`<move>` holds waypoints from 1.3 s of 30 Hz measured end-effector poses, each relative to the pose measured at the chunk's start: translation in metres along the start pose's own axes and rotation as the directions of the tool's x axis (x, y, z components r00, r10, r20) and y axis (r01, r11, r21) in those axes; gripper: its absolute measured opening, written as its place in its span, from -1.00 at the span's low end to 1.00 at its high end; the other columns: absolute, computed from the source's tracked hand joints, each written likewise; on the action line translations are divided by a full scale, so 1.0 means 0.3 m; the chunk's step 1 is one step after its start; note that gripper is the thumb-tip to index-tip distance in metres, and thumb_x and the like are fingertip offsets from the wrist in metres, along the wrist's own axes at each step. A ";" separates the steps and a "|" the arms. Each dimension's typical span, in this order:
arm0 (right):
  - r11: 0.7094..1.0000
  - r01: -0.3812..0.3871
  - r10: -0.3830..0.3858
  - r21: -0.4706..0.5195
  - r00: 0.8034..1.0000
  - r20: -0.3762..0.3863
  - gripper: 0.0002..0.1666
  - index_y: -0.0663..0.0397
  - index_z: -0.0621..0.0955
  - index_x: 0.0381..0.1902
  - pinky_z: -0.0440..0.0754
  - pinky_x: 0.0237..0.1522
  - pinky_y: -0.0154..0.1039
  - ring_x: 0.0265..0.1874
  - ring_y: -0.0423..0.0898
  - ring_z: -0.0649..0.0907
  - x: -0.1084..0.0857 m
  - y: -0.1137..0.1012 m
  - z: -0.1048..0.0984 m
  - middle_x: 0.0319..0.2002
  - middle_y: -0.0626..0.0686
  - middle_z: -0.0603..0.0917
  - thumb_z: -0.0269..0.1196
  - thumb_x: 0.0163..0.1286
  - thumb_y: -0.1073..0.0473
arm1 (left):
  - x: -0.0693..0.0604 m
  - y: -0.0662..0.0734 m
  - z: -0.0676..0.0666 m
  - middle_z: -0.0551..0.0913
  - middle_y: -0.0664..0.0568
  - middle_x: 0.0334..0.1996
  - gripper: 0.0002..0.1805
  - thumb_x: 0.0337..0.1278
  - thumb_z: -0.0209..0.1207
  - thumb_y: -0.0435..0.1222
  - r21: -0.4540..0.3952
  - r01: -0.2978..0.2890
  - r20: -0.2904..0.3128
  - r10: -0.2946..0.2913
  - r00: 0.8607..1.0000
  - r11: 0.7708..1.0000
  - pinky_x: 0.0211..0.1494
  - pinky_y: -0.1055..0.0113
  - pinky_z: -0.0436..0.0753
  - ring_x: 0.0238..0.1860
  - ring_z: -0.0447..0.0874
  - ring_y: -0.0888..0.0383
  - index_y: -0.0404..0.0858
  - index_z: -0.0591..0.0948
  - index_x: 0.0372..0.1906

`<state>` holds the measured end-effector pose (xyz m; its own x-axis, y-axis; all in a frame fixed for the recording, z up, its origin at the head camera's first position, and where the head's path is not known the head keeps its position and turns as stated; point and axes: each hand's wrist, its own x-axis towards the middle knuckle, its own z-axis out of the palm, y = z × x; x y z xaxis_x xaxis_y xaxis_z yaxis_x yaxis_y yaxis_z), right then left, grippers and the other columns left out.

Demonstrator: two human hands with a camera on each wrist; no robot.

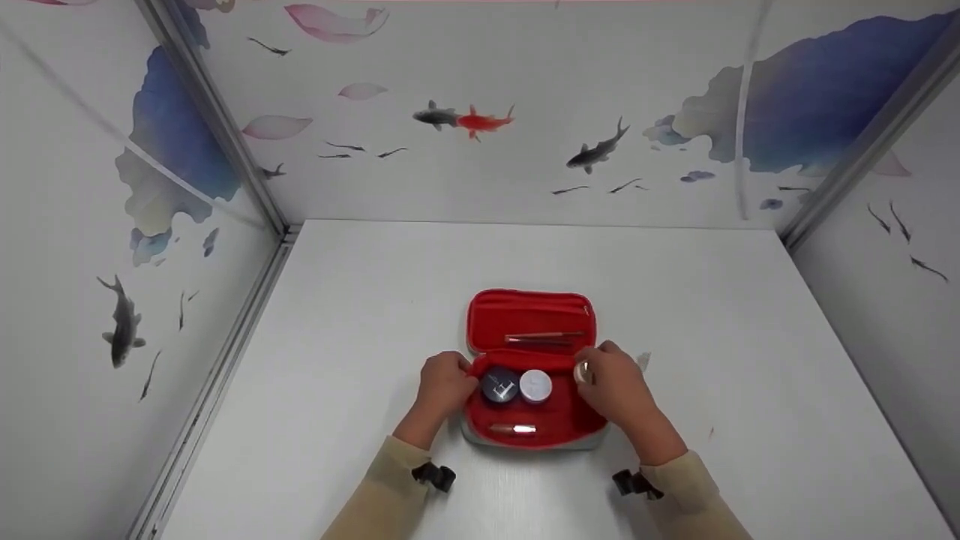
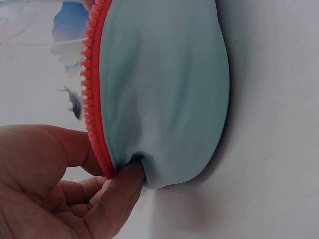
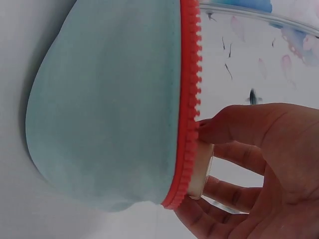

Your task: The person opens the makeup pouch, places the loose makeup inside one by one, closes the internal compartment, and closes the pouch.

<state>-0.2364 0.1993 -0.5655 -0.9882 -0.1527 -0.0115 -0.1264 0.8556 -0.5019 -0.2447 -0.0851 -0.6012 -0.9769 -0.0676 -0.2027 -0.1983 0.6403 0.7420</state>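
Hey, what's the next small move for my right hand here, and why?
Probably lower the beige container into the open case, just right of the round white item: your right hand holds it at the case's right rim, your left hand pinches the opposite rim, and bare red lining shows there.

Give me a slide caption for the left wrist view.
A left hand pinches a pale blue-green pouch at its red zipper.
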 end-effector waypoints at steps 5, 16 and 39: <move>0.998 0.059 -0.059 -0.016 0.998 0.007 -0.68 0.10 0.74 -0.01 0.79 -0.06 0.03 -0.14 0.00 0.69 0.001 -0.021 0.029 -0.11 0.13 0.70 0.47 0.26 0.29 | 0.000 0.000 -0.002 0.64 0.01 -0.44 -0.94 0.09 0.23 -0.42 0.030 -0.025 -0.008 0.025 1.000 0.999 -0.38 0.32 0.55 -0.33 0.56 0.08 -0.24 0.69 -0.35; 0.997 0.037 -0.033 -0.065 0.998 0.054 -0.72 0.08 0.77 -0.02 0.80 -0.02 0.03 -0.16 -0.01 0.67 0.008 -0.053 0.095 -0.12 0.11 0.71 0.45 0.30 0.25 | -0.001 0.012 0.000 0.64 -0.01 -0.41 -0.96 0.14 0.27 -0.40 0.034 0.019 0.000 -0.019 1.000 0.999 -0.36 0.32 0.58 -0.30 0.57 0.08 -0.26 0.69 -0.30; 0.997 0.034 -0.025 -0.073 0.993 0.117 -0.75 0.02 0.77 -0.03 0.77 -0.05 0.00 -0.17 -0.04 0.64 0.020 -0.046 0.100 -0.14 0.08 0.73 0.43 0.33 0.21 | 0.009 0.019 -0.044 0.65 -0.01 -0.44 -0.95 0.13 0.27 -0.36 0.049 -0.030 0.078 0.026 0.997 0.998 -0.41 0.34 0.53 -0.38 0.56 0.10 -0.27 0.69 -0.33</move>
<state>-0.2381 0.1717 -0.5844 -0.9679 -0.2308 -0.0996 -0.1658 0.8839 -0.4373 -0.2494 -0.0917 -0.5892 -0.9725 0.0091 -0.2327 -0.1649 0.6787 0.7157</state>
